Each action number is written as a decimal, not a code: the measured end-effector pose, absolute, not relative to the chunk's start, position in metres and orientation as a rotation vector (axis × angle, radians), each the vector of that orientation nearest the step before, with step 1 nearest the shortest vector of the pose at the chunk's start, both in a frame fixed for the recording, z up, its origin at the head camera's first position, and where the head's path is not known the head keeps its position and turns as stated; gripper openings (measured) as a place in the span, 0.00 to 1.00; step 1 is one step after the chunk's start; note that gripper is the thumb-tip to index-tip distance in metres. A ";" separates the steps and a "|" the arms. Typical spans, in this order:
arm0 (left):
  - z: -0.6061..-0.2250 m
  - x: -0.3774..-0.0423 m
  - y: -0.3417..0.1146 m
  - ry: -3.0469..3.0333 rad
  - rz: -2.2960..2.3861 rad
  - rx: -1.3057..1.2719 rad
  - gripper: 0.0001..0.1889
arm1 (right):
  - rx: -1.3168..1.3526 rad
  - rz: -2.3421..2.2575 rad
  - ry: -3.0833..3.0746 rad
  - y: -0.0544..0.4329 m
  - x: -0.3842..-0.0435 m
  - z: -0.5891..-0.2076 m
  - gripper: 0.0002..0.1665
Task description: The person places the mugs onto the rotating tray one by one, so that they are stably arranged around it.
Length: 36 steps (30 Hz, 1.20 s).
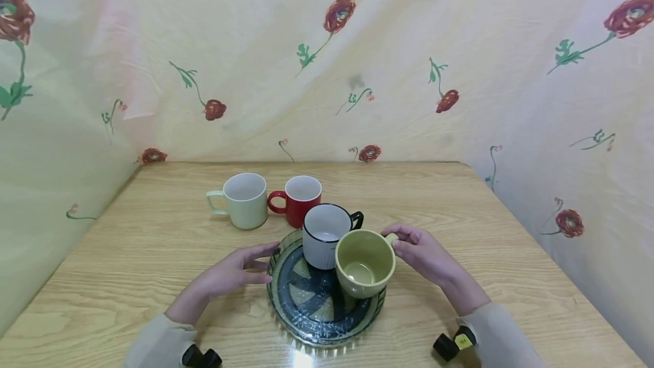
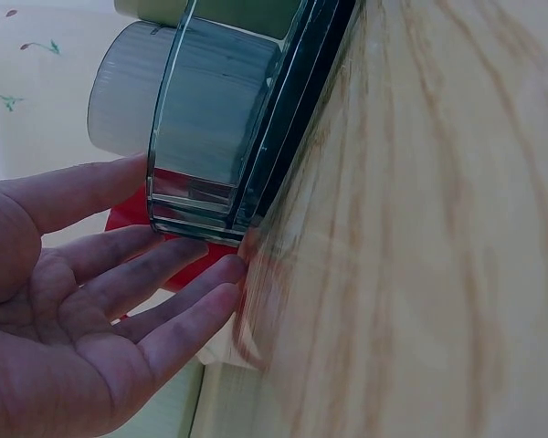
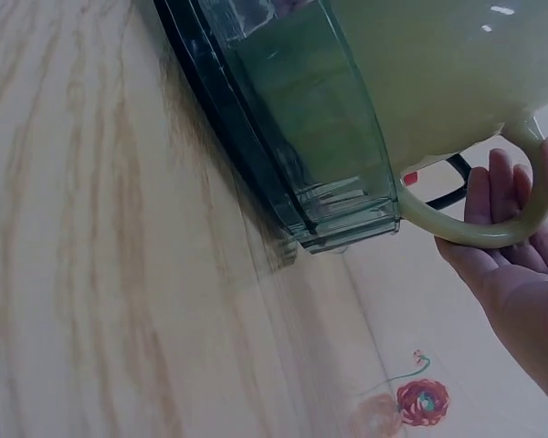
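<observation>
A round glass dish [image 1: 311, 322] with a dark pattern and a fluted, see-through side stands on the table. Inside it are a white enamel mug [image 1: 321, 249] with a black rim and a yellow-green mug [image 1: 365, 266], which tilts a little. My right hand [image 1: 421, 251] holds the yellow-green mug by its handle [image 3: 502, 235], fingers behind the loop. At the dish's left side is my left hand [image 1: 235, 271], its fingers spread and nearly straight. In the left wrist view its fingertips [image 2: 224, 297] are at the glass wall [image 2: 215, 119]; firm contact is hard to tell.
Behind the dish stand a red mug [image 1: 301, 212] with a white inside and a pale green mug [image 1: 247, 206], handles pointing left. They rest on the wooden table [image 1: 153, 231]. A flowered cloth [image 1: 265, 44] hangs behind the table and along its sides.
</observation>
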<state>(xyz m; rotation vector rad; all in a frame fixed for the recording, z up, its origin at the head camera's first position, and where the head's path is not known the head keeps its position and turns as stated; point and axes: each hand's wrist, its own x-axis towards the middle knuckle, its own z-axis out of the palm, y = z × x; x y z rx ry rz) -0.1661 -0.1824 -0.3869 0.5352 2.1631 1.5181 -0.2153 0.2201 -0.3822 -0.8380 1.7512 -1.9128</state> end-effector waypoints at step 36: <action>-0.391 -0.169 -0.182 2.143 1.546 0.493 0.36 | -0.577 -1.989 1.723 0.206 -0.222 -0.392 0.16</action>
